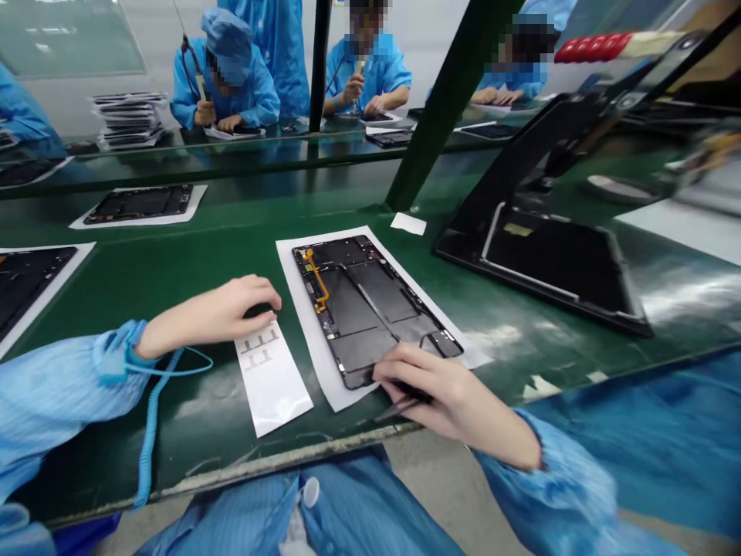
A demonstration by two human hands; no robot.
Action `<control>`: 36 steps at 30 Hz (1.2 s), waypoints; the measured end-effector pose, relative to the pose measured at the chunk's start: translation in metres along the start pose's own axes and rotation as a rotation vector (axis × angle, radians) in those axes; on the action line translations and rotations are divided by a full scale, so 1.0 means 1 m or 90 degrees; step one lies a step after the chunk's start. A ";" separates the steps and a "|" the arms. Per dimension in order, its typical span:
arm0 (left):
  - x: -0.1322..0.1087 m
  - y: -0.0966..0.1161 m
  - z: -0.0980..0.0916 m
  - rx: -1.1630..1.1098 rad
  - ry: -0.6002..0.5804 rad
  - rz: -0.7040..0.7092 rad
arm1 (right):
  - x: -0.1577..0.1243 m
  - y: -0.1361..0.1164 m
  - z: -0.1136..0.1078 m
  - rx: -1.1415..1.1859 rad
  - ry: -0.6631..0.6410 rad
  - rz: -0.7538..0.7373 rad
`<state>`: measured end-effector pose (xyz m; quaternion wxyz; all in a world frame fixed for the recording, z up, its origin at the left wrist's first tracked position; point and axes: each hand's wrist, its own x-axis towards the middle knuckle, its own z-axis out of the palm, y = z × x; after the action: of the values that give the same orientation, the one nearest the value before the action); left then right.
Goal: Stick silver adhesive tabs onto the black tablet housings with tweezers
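On the green worktop (237, 247), an opened tablet housing (359, 320) lies on a white sheet (321, 347).
It looks thin, stiff and light to me, best held by the rim, off the fragile orange flex cable (318, 279). The right hand (443, 390), clasping dark tweezers (397, 409), sits at its near end; the left hand (246, 305), loosely parted, at a label strip (275, 394). Front edge close; more room lies beyond.

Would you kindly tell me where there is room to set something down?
The green bench has bare room beyond the left hand, between the near-left tablet and the central tablet; another patch lies between the central tablet and the black fixture. It is crowded around the white strip and right hand.
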<state>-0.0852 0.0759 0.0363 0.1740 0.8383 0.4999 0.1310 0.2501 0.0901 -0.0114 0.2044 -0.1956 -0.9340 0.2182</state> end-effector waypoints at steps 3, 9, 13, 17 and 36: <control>-0.025 0.007 0.017 -0.019 -0.019 0.004 | -0.005 -0.005 -0.004 0.040 0.005 -0.002; -0.043 0.004 0.041 -0.010 0.016 0.035 | 0.026 -0.014 -0.036 0.130 0.163 0.080; -0.034 0.007 0.047 -0.010 0.012 0.051 | 0.084 -0.021 -0.037 0.353 0.127 0.240; -0.031 0.009 0.046 -0.031 0.006 0.041 | 0.132 -0.022 -0.014 0.412 -0.067 0.239; -0.028 0.011 0.048 0.009 0.028 0.068 | 0.131 -0.018 0.039 0.455 -0.024 0.127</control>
<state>-0.0703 0.0385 -0.0036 0.1500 0.8620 0.4587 0.1551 0.1170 0.1219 0.0038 0.2207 -0.1977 -0.7786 0.5531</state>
